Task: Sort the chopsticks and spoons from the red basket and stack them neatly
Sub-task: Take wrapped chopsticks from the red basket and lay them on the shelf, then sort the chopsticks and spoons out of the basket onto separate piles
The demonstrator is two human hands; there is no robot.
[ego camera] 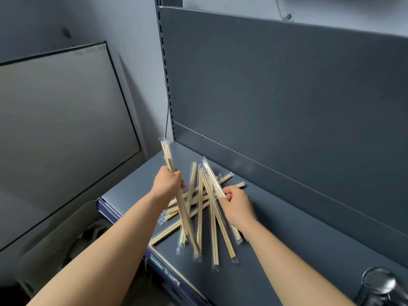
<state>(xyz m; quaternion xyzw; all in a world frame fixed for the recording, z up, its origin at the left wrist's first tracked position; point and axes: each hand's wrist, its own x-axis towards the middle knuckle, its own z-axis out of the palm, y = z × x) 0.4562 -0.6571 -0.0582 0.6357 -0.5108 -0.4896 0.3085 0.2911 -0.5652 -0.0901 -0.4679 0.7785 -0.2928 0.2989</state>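
Several pairs of wooden chopsticks in clear plastic sleeves lie criss-crossed in a loose pile (199, 208) on the dark grey shelf (287, 250). My left hand (167, 183) is closed around a small bundle of wrapped chopsticks (169, 159), held steeply with its top end raised above the pile. My right hand (235, 203) pinches one wrapped pair (210, 175) near its middle, tilted up off the pile. A metal spoon (379, 282) shows at the bottom right corner. No red basket is in view.
The shelf's upright back panel (287, 96) rises just behind the pile. The shelf's front edge with a blue price strip (163, 268) runs diagonally below my arms. A large framed board (61, 120) leans at the left, with a dark bag (61, 246) under it.
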